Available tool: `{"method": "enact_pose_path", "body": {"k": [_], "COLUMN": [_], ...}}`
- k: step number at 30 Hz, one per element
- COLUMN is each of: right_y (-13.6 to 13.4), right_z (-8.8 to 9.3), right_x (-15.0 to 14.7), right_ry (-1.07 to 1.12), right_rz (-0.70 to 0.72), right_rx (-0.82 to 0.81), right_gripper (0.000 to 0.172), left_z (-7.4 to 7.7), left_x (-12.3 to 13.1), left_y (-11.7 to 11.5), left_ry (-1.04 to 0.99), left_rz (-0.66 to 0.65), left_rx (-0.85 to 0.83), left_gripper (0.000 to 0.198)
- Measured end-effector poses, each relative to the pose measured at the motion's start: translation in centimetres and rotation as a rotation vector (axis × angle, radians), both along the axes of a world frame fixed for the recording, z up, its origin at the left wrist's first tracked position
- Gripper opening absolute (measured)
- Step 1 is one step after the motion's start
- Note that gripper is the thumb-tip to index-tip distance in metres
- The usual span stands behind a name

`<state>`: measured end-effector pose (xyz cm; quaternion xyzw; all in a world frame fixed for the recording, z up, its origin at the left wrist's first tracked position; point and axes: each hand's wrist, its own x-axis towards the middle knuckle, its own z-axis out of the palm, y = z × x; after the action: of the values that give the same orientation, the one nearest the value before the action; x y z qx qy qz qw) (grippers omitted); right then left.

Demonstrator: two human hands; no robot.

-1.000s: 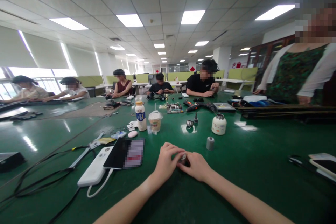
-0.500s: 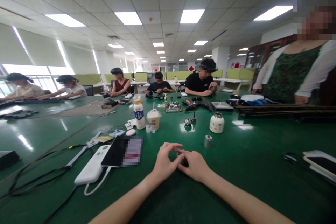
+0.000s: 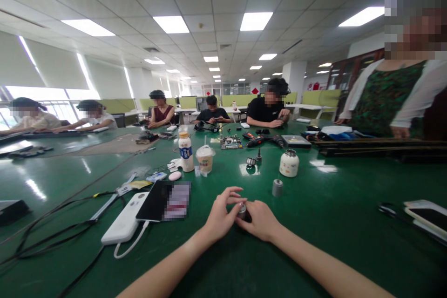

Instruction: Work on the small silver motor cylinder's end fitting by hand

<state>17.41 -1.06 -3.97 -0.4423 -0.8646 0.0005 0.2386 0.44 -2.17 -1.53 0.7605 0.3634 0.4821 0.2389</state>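
Two hands meet on one small part (image 3: 243, 212), a dark stub with a shiny metal top. It is low over the green tabletop (image 3: 314, 242), right in front of us, between our fingers. Our right hand (image 3: 261, 220) wraps the body from the side, its grip closed round it. Our left hand (image 3: 220, 219) pinches the metal top with thumb and forefinger, the other fingers fanned out above (we cannot tell whether the top is a separate piece or one with the body).

We judge the work on the part to be midway: it is in both hands, not set down, and nothing shows it finished. Just beyond the hands a grey cylinder (image 3: 277, 187) stands alone, untouched. Farther back are a white jar (image 3: 289, 163) and some small metal bits (image 3: 250, 163). To our left a phone (image 3: 157, 200) lies just beside a white power bank (image 3: 125, 224), with a bottle (image 3: 186, 151) and a lidded cup (image 3: 205, 158) behind them.
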Motion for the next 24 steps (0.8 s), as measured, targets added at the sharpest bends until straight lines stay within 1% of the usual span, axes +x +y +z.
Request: {"method": "enact_pose_path", "body": {"k": [5, 10, 12, 15, 18, 20, 22, 24], "right_y": [-0.2, -0.3, -0.4, -0.4, -0.5, -0.5, -0.5, -0.6], "right_z": [0.1, 0.3, 0.3, 0.5, 0.6, 0.6, 0.6, 0.6], "right_x": [0.0, -0.1, -0.1, -0.2, -0.2, -0.2, -0.2, -0.2], "right_ry": [0.009, 0.015, 0.018, 0.017, 0.016, 0.015, 0.014, 0.014], "right_rz": [0.016, 0.006, -0.004, -0.015, -0.019, -0.020, -0.019, -0.019], "right_rx": [-0.003, 0.001, 0.003, 0.004, 0.002, 0.000, -0.006, -0.012], "right_gripper": [0.022, 0.026, 0.029, 0.029, 0.029, 0.029, 0.029, 0.029], "left_z": [-0.1, 0.3, 0.2, -0.7, -1.9, -2.5, -2.7, -2.6], "left_x": [-0.1, -0.3, -0.8, -1.8, -2.7, -3.0, -3.0, -2.9], "left_y": [0.0, 0.3, 0.9, 1.9, 2.6, 2.8, 2.9, 2.9], "left_ry": [0.005, -0.019, -0.032, 0.001, 0.069, 0.100, 0.109, 0.099], "left_rz": [0.102, 0.181, 0.221, 0.266, 0.265, 0.261, 0.263, 0.266], "left_rx": [0.035, 0.047, 0.044, 0.008, -0.048, -0.069, -0.073, -0.066], "left_gripper": [0.039, 0.032, 0.028, 0.029, 0.028, 0.031, 0.037, 0.040]}}
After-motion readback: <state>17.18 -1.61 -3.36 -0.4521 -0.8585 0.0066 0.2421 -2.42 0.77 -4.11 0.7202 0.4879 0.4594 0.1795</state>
